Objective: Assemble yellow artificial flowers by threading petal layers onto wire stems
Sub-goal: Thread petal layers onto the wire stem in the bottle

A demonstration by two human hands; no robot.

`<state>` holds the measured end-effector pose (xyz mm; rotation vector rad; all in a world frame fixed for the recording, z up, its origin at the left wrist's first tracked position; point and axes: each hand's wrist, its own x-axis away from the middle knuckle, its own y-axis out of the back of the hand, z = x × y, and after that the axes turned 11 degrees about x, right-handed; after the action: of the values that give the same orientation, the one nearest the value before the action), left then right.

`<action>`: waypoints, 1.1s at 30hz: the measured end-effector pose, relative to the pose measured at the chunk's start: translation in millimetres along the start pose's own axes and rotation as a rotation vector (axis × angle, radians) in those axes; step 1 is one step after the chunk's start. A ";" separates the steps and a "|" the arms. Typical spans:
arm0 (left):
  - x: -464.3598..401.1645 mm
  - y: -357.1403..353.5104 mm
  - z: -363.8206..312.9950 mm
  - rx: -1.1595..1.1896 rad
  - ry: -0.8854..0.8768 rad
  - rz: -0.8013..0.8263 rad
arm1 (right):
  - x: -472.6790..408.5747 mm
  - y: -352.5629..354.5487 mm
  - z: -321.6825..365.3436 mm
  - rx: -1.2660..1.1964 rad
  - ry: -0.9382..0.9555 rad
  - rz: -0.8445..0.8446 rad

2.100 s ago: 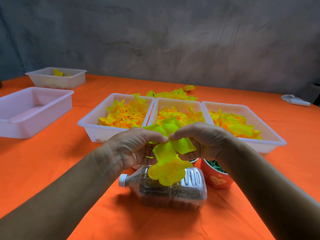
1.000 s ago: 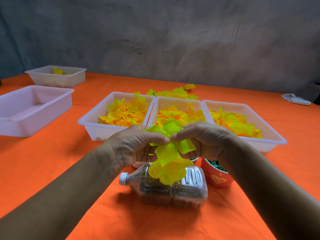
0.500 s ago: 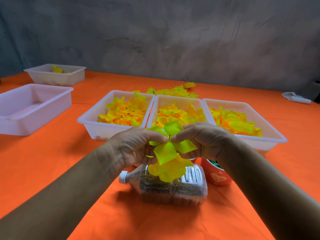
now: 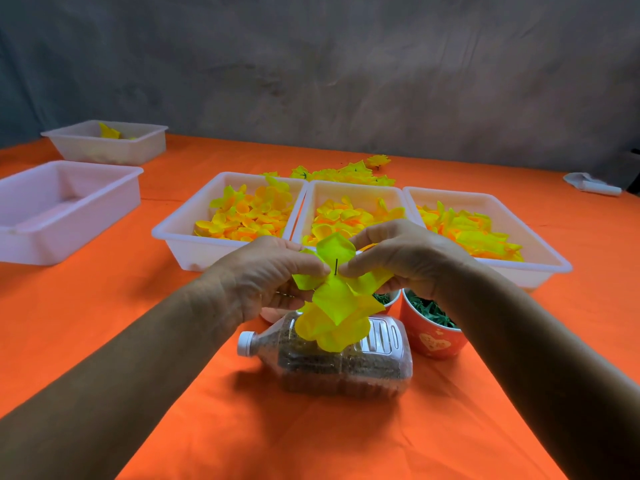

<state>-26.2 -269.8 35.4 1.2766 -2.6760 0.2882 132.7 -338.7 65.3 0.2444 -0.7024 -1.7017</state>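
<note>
Above the table's middle I hold a stack of yellow petal layers [image 4: 334, 306]. A thin dark wire stem [image 4: 336, 266] pokes up through the centre of the top layer. My left hand [image 4: 263, 275] pinches the petals from the left and my right hand [image 4: 398, 254] pinches them from the right, fingertips meeting at the wire. The lower layers hang down in front of a bottle. Three white trays [image 4: 194, 251] behind my hands hold loose yellow and orange petals.
A clear plastic bottle [image 4: 346, 362] with a white cap lies on its side under the flower. A red cup [image 4: 431, 337] of green pieces stands to its right. Two more white trays [image 4: 52, 209] sit at left. Finished flowers [image 4: 346, 174] lie behind the trays.
The top petal layer has slid down, so the wire tip now shows above it. Both hands stayed at the same spot, pinching the petals.
</note>
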 end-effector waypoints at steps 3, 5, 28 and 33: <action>0.4 -1.3 1.3 -0.042 -0.019 -0.019 | -1.0 0.1 1.2 0.043 0.013 0.001; 1.1 -1.9 2.2 -0.049 -0.033 -0.028 | -2.4 -0.2 1.4 0.054 0.012 0.004; -0.9 -1.1 14.3 -0.125 -0.036 -0.074 | -10.6 -8.3 -10.0 0.100 -0.004 0.082; -1.8 -0.5 14.9 -0.109 -0.023 -0.055 | -10.9 -5.7 -14.7 0.060 0.019 0.090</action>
<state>-25.7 -272.4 20.6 1.3261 -2.6306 0.1194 138.4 -332.5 48.1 0.2666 -0.7406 -1.5925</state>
